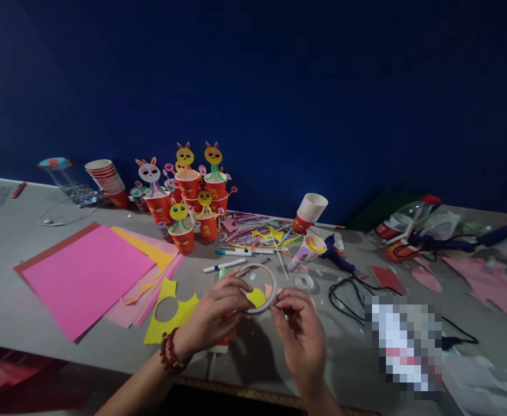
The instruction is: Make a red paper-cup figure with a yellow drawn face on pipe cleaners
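Between both hands, above the front of the table, is a roll of tape, its ring seen nearly face on. My left hand, with a red bead bracelet at the wrist, is closed on the ring's left side. The fingertips of my right hand pinch at its lower right edge; a loose tape end cannot be made out. Through the ring a yellow paper circle shows. Left of my left hand lies yellow paper with round cutouts. A smaller tape roll lies just beyond my right hand.
Red paper cups with paper animal faces stand at the back. Pink sheets lie left. Pipe cleaners, markers and stacked cups fill the middle. A glue gun, its black cord and a bottle are right.
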### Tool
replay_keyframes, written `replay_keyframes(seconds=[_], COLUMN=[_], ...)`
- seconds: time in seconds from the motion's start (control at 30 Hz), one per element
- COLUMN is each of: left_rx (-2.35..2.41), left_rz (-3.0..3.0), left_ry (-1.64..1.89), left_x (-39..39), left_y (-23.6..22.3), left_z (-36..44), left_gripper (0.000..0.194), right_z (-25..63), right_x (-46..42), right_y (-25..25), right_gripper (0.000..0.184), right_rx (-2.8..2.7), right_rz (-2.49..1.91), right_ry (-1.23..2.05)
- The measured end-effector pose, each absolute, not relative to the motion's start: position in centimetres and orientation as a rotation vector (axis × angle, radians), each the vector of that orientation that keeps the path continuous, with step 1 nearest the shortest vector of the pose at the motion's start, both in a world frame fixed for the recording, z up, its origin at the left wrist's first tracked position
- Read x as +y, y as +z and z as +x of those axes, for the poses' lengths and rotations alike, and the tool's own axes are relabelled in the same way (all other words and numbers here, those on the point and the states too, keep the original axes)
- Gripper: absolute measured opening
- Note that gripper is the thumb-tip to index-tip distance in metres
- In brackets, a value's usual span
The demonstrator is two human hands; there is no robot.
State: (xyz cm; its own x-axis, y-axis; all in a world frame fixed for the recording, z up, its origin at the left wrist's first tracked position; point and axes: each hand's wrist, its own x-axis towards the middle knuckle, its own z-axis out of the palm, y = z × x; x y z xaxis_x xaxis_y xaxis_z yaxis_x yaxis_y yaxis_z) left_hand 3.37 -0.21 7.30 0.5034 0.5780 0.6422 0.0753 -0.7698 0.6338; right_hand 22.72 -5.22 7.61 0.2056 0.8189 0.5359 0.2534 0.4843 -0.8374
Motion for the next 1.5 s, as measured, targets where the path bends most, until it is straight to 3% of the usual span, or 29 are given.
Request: replay_keyframes(seconds=[0.3, 0.6, 0.97, 1.1, 1.37, 1.5], left_rx=[0.599, 0.589, 0.616, 0.648, 0.736, 0.813], left_rz=[2.384, 2.363, 2.295, 2.304, 2.239, 2.197], left_ry=[1.246, 1.257, 1.245, 1.191, 1.099, 1.124], left_x=[-0.4, -0.6, -0.9, -1.1, -1.7, -1.6], left_y=[7.8, 7.9, 8.1, 8.7, 10.1, 10.1], left_z=[3.3, 3.5, 3.5, 3.4, 4.6, 5.1], left_gripper=[0.029, 0.031, 0.029, 0.030, 0.011, 0.014], right_z=[23.1, 22.8, 23.0, 23.3, 23.5, 23.4], right_x=[-4.8, -4.8, -4.9, -4.8, -4.4, -4.9], right_y=[7.4, 7.5, 7.9, 7.9, 8.2, 8.4], right_gripper=[0.007, 0.012, 0.007, 0.019, 0.010, 0.010], right_rx=[-1.373, -1.330, -1.309, -1.321, -1.483, -1.476], right_rz=[-1.077, -1.036, -0.965, -0.953, -0.995, -0.972], right_ry=[0.498, 0.562, 0.666, 0.724, 0.683, 0.728])
